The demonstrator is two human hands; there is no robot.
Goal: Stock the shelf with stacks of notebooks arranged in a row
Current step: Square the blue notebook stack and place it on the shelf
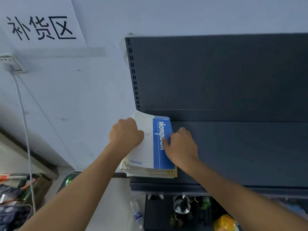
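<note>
One stack of notebooks (150, 157), blue-and-white lined covers, with the title band running sideways.

Location: far left end of the dark grey shelf (241, 152), just beside the slotted upright (133, 72). The stack's left margin appears to overhang the shelf end a little.

Condition: the lower copies fan out at the left and front, so the edges are not flush. The far left corner of the top copies bows upward.

Hands:
- The left hand (126, 135) has its fingers curled over the stack's left edge and grasps the upper copies.
- The right hand (181, 145) has its thumb pressed on the blue band. Its fingers wrap down the right edge and their tips are out of sight.

Step in hand, as judged: seating and squaring the first stack of the row.

Handling notes:
- Press inward from both sides together, so the fanned copies close up rather than slide further apart.
- Ease the whole stack to the right until no edge hangs past the shelf end.
- Flatten the raised corner with the left palm before letting go.
- Set the near edge parallel to the front lip (166, 186), which gives the following stacks a line to match.

Risks: thin covers slip on each other, so a one-sided push would likely shear the pile. An overhanging stack could tip off the open left end.
</note>
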